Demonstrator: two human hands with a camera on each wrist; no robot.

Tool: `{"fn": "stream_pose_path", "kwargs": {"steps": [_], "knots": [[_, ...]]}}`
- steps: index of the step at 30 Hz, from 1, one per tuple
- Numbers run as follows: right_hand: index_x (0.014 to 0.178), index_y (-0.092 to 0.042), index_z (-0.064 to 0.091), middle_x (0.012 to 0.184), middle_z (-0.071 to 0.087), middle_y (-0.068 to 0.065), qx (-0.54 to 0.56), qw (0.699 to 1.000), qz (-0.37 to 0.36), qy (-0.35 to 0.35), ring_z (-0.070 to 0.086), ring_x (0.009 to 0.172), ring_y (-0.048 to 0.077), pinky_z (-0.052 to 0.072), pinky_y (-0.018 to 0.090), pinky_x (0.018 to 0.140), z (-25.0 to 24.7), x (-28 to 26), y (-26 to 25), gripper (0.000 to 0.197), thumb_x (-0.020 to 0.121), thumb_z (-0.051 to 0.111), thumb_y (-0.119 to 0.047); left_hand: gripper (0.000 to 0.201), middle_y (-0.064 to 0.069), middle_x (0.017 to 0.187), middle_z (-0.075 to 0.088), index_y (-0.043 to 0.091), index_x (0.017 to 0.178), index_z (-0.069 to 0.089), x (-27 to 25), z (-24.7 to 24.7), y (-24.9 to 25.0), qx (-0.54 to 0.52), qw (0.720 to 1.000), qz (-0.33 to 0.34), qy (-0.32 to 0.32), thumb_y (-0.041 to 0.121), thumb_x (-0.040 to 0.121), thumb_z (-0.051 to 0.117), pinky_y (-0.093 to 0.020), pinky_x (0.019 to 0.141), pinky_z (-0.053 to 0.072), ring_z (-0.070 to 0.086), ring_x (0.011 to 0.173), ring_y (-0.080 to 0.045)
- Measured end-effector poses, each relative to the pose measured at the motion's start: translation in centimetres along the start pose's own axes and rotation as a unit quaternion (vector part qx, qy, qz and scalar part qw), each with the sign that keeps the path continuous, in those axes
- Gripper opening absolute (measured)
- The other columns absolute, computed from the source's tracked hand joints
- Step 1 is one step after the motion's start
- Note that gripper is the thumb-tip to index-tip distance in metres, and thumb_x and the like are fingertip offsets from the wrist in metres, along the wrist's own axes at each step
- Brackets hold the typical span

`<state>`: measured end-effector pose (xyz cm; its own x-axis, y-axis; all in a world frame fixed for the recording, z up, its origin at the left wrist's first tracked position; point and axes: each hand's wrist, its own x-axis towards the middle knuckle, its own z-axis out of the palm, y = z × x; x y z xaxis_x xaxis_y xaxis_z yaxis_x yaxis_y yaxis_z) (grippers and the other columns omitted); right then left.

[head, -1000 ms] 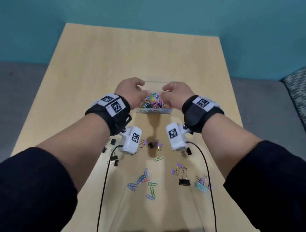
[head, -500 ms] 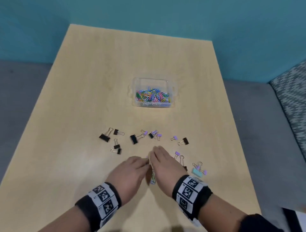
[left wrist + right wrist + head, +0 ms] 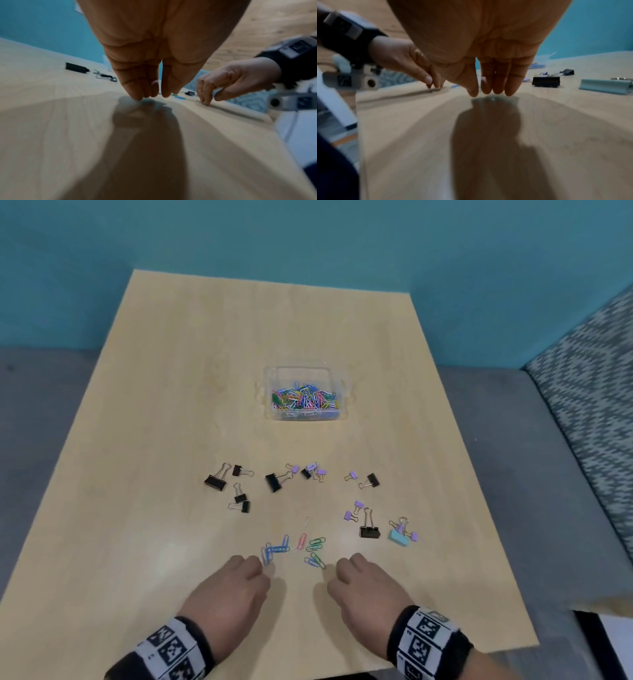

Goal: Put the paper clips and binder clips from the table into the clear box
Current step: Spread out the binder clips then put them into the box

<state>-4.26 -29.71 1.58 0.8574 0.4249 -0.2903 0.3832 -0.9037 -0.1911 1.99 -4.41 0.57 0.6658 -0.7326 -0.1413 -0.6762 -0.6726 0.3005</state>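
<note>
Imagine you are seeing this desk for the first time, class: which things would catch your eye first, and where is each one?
The clear box at mid-table, heaped with bright paper clips, draws the eye first. Nearer the person, black, lilac and one teal binder clip lie scattered across the wooden table. At the near edge, the left hand and right hand rest fingertips down on either side of a small cluster of loose paper clips.
</note>
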Motion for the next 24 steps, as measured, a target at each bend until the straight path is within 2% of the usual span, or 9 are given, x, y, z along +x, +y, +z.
{"fn": "stream_pose_path", "kwargs": {"steps": [4,6,8,11,13,15,18,20,24], "knots": [[0.084,-0.017,0.046,0.092,0.051,0.005,0.001,1.0,-0.006,-0.001,0.047,0.081,0.026,0.045,0.036,0.061,-0.4,1.9,-1.1,0.026,0.062,0.059,-0.012,0.009,0.005,0.086,0.054,0.025,0.075,0.06,1.2,1.1,1.1,0.01,1.0,0.007,-0.011,0.02,0.074,0.052,-0.03,0.063,0.046,0.049,0.074,-0.02],[0.086,-0.017,0.048,0.094,0.052,0.005,0.035,0.999,0.013,0.014,0.048,0.083,0.027,0.045,0.035,0.064,-0.5,3.4,-1.5,0.02,0.067,0.055,-0.011,0.007,0.003,0.085,0.054,0.023,0.074,0.059,2.2,1.2,1.3,-0.032,0.999,-0.04,0.011,0.017,0.074,0.059,-0.03,0.062,0.047,0.049,0.073,-0.021],[0.09,-0.016,0.05,0.095,0.049,0.004,0.098,0.992,0.077,0.033,0.05,0.084,0.027,0.041,0.033,0.062,-0.7,4.1,-1.4,0.018,0.074,0.054,-0.009,0.02,0.001,0.092,0.053,0.02,0.087,0.06,2.8,1.1,0.9,-0.111,0.986,-0.122,0.036,0.013,0.071,0.069,-0.031,0.065,0.047,0.051,0.076,-0.023],[0.124,-0.021,0.039,0.112,0.037,0.0,0.172,0.967,0.189,0.014,0.043,0.099,0.022,0.044,0.03,0.074,-0.6,4.4,-0.8,0.043,0.085,0.056,-0.02,0.048,-0.001,0.101,0.05,0.02,0.114,0.053,3.4,0.9,0.3,-0.147,0.972,-0.178,0.035,0.011,0.07,0.07,-0.032,0.071,0.046,0.047,0.082,-0.024],[0.135,-0.026,0.027,0.113,0.032,-0.002,0.194,0.96,0.203,0.006,0.04,0.101,0.02,0.044,0.029,0.081,-0.4,4.7,-0.6,0.059,0.085,0.059,-0.024,0.055,0.0,0.098,0.047,0.024,0.116,0.049,4.3,1.1,0.2,-0.135,0.978,-0.16,0.028,0.007,0.068,0.069,-0.034,0.067,0.047,0.045,0.079,-0.024],[0.141,-0.028,0.025,0.114,0.033,-0.001,0.2,0.961,0.191,0.017,0.039,0.102,0.02,0.044,0.029,0.085,-0.3,5.6,-0.6,0.065,0.087,0.061,-0.023,0.058,0.0,0.095,0.047,0.025,0.117,0.05,5.2,1.3,-0.1,-0.121,0.982,-0.146,0.027,0.005,0.067,0.07,-0.035,0.061,0.048,0.046,0.075,-0.023],[0.14,-0.03,0.03,0.112,0.035,-0.001,0.199,0.964,0.172,0.026,0.04,0.102,0.019,0.046,0.032,0.085,-0.1,7.1,-0.1,0.062,0.087,0.062,-0.021,0.054,-0.001,0.085,0.048,0.022,0.111,0.06,6.3,1.4,-0.4,-0.101,0.988,-0.116,0.015,0.002,0.063,0.074,-0.029,0.049,0.04,0.046,0.066,-0.021],[0.134,-0.028,0.038,0.109,0.036,0.0,0.194,0.968,0.158,0.032,0.042,0.099,0.02,0.048,0.035,0.081,-0.1,7.9,0.4,0.052,0.088,0.061,-0.019,0.045,0.001,0.081,0.045,0.023,0.102,0.064,6.8,1.6,-0.6,-0.089,0.99,-0.111,0.004,0.001,0.064,0.072,-0.027,0.048,0.035,0.046,0.064,-0.02],[0.115,-0.015,0.053,0.108,0.042,0.004,0.184,0.973,0.137,0.035,0.046,0.092,0.022,0.047,0.035,0.075,-0.4,8.8,1.2,0.024,0.091,0.056,-0.014,0.03,0.002,0.076,0.044,0.019,0.074,0.057,7.1,1.3,-0.7,-0.06,0.991,-0.122,-0.011,-0.002,0.059,0.072,-0.026,0.045,0.031,0.044,0.058,-0.018]]}}
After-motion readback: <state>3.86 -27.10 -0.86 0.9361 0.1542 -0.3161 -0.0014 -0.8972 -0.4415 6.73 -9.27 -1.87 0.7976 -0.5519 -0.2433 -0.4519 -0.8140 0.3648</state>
